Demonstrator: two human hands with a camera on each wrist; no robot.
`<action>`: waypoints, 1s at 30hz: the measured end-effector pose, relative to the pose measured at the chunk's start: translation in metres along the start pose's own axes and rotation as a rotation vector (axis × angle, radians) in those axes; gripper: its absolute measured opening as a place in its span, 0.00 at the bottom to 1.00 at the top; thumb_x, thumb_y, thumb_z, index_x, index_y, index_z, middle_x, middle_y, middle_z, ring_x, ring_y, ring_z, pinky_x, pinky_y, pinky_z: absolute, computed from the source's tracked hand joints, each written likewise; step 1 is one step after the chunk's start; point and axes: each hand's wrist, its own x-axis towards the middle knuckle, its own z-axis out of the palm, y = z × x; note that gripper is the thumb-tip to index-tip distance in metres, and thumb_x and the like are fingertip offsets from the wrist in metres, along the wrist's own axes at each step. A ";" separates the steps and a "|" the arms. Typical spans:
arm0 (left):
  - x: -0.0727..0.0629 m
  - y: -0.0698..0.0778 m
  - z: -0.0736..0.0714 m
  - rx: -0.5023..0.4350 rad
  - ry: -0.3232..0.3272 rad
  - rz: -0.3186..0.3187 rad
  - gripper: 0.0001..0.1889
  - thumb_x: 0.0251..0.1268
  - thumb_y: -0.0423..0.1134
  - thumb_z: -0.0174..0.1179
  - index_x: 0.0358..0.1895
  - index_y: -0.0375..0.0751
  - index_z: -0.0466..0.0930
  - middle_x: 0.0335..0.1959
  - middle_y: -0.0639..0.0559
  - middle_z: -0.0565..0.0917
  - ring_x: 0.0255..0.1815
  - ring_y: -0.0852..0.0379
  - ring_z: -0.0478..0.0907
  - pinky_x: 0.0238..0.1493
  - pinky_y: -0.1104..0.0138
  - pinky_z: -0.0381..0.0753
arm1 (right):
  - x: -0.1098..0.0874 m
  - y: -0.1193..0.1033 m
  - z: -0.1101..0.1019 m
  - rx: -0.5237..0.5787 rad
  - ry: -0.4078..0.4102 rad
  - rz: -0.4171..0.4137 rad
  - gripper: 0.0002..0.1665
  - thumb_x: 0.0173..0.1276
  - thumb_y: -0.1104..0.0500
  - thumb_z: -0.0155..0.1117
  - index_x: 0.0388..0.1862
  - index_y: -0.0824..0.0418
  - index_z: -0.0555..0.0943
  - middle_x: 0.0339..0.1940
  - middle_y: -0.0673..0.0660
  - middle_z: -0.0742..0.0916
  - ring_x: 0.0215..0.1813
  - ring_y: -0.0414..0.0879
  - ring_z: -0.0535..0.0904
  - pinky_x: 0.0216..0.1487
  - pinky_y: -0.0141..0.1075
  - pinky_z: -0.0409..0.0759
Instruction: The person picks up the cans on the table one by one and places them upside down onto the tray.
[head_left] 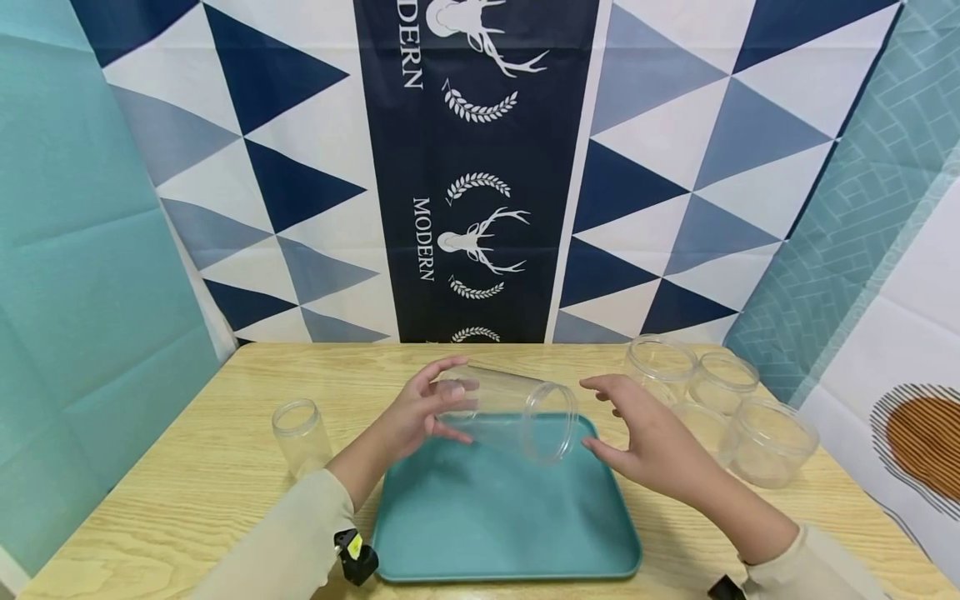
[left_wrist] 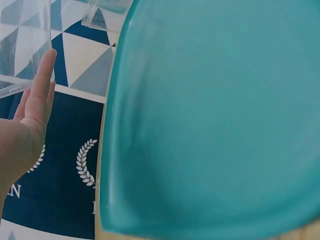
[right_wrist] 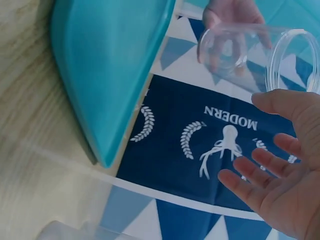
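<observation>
A clear cylindrical jar (head_left: pixel 517 408) lies on its side in the air over a teal tray (head_left: pixel 502 533). My left hand (head_left: pixel 420 408) grips the jar's bottom end, thumb and fingers spread round it. The jar's open, rimmed mouth points right, toward my right hand (head_left: pixel 652 437). That right hand holds nothing, its thumb and fingers parted just beyond the mouth. In the right wrist view the see-through jar (right_wrist: pixel 245 55) shows the left hand (right_wrist: pixel 232 12) behind its base. Only part of the left hand (left_wrist: pixel 27 125) and jar (left_wrist: pixel 25 40) appears in the left wrist view.
A narrower clear jar (head_left: pixel 300 442) stands on the wooden table (head_left: pixel 187 500), left of the tray. Several wide clear containers (head_left: pixel 772 442) cluster at the right, behind the right hand and forearm. A patterned cloth (head_left: pixel 480 167) hangs at the table's back edge.
</observation>
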 end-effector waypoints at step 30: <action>-0.026 0.027 0.021 0.773 0.164 0.057 0.37 0.46 0.50 0.78 0.64 0.60 0.73 0.61 0.53 0.75 0.58 0.46 0.74 0.45 0.58 0.82 | -0.018 0.022 0.025 0.232 -0.397 0.562 0.39 0.59 0.58 0.73 0.63 0.78 0.69 0.56 0.73 0.77 0.47 0.63 0.81 0.38 0.46 0.83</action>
